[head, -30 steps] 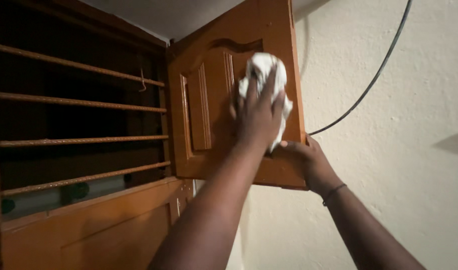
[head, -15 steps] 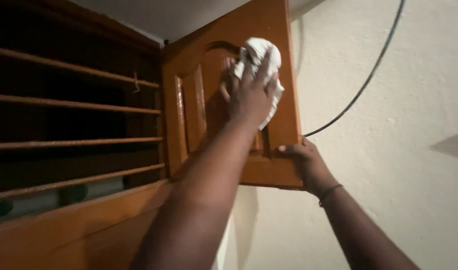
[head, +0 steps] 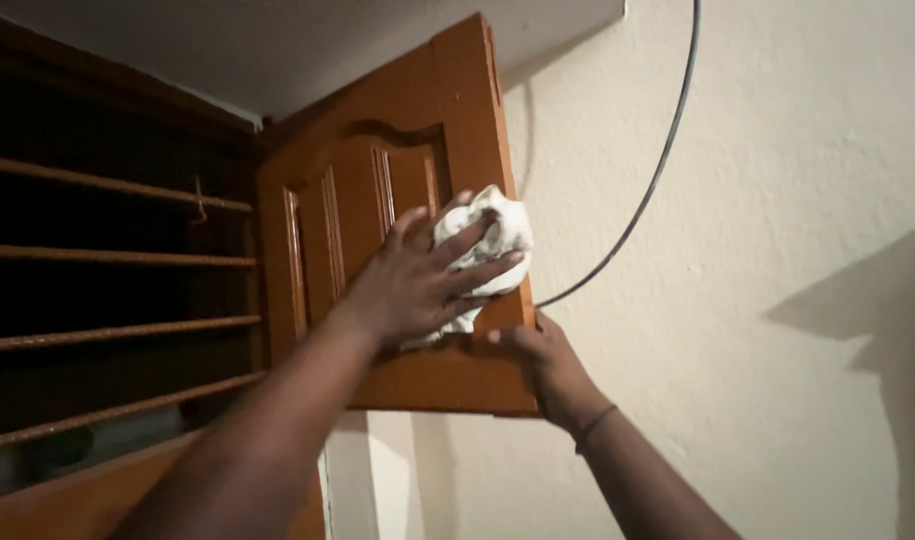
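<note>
left hand [head: 417, 280] flat on white cloth [head: 482, 240] against shutter panel [head: 377, 230] | right hand [head: 537, 350] clamps shutter edge | keep even pressure, brace firm

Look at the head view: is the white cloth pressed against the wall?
No, the left hand presses the white cloth against the wooden shutter, not the wall.
</note>
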